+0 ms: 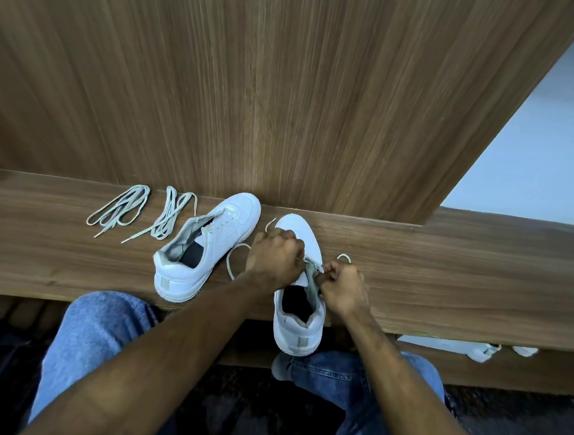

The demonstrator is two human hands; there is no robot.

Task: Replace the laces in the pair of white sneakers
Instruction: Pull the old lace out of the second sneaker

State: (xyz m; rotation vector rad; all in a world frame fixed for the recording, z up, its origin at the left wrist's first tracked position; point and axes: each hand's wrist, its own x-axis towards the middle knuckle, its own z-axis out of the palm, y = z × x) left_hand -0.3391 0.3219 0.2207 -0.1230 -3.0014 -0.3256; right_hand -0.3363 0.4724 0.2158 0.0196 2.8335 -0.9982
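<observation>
Two white sneakers stand on a wooden shelf. The left sneaker point(204, 245) has no lace and points away, tilted right. The right sneaker point(297, 307) sits under both hands, its heel over the shelf edge. My left hand point(275, 259) is curled over its lacing area and grips a white lace point(232, 264) that loops out to the left. My right hand point(342, 287) pinches the lace end by the grey tongue point(312, 281); a small loop point(344, 257) shows above its knuckles. Two loose grey laces point(119, 209) point(169, 216) lie bundled at the left.
A tall wooden panel point(255, 77) rises right behind the shelf point(446, 274). My knees in blue jeans point(98, 333) are below the shelf edge. White objects point(457, 347) lie on a lower ledge at the right. The floor below is dark.
</observation>
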